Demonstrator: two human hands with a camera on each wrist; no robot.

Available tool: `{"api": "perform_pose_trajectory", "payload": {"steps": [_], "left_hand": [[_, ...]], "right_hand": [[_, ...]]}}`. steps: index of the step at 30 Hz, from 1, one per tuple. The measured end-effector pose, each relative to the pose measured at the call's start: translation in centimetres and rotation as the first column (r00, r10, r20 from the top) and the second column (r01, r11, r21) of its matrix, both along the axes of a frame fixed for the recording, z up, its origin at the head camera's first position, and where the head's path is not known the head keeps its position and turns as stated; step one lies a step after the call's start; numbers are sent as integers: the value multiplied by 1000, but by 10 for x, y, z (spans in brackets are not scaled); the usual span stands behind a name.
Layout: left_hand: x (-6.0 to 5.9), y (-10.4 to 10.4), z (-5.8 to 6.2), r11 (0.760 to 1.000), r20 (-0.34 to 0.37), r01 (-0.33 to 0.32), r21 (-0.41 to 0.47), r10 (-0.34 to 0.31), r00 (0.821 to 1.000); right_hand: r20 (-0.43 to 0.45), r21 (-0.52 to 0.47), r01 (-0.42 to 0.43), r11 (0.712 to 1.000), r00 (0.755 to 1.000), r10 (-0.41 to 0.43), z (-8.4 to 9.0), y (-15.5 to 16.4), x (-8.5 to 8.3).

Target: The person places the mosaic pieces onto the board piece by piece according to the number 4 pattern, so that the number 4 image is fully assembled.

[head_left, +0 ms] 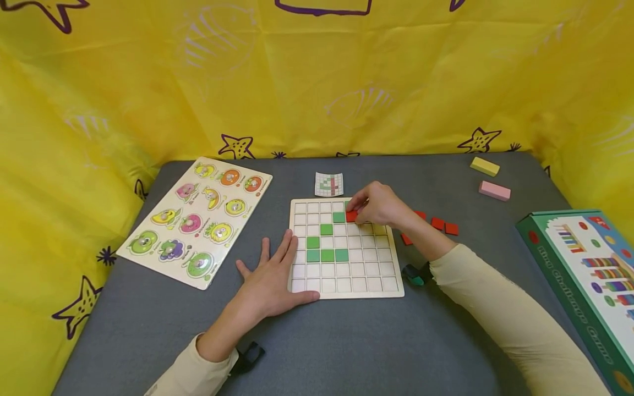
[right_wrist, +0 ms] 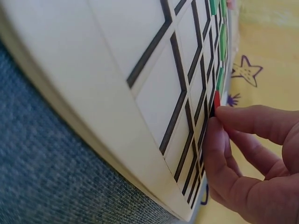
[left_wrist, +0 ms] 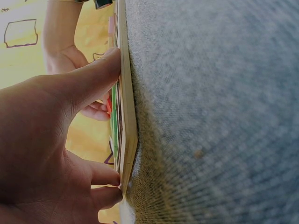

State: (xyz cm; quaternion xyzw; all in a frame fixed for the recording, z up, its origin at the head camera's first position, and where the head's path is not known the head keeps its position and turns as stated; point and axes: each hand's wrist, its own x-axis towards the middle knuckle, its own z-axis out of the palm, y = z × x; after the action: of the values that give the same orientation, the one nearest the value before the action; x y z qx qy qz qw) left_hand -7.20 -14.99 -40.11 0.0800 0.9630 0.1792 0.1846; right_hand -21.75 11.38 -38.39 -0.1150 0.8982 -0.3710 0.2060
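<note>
A pale wooden grid board (head_left: 365, 293) lies flat on the table, with several green tiles (head_left: 327, 255) in its cells. My right hand (head_left: 380, 205) pinches a red tile (head_left: 351, 216) at the board's upper part, beside a green tile. In the right wrist view, thumb and finger meet at the red tile (right_wrist: 217, 100), low against the grid. Spread out, my left hand (head_left: 269, 281) rests at the board's left edge, thumb on the lower corner. The left wrist view shows its thumb and fingertips touching the board's edge (left_wrist: 130, 135).
A small pattern card (head_left: 329, 185) lies behind the board. Loose red tiles (head_left: 438, 224) are to the right, partly behind my right forearm. A fruit puzzle board (head_left: 198, 220) lies at left. Yellow (head_left: 485, 166) and pink blocks (head_left: 494, 191) and a green game box (head_left: 569, 297) are at right.
</note>
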Motion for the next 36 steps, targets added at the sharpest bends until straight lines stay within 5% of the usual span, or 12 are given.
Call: {"api": "perform_pose_trajectory", "payload": {"steps": [22,36], "left_hand": [[0,1,0,1000,8,1,-7,0,1000],[1,0,1,1000,6,2,-8,-2,1000]], "right_hand": [[-69,16,-30,999,997,31,0,-2,2],[-51,-64,-25,998,998,22,4,9,6]]}}
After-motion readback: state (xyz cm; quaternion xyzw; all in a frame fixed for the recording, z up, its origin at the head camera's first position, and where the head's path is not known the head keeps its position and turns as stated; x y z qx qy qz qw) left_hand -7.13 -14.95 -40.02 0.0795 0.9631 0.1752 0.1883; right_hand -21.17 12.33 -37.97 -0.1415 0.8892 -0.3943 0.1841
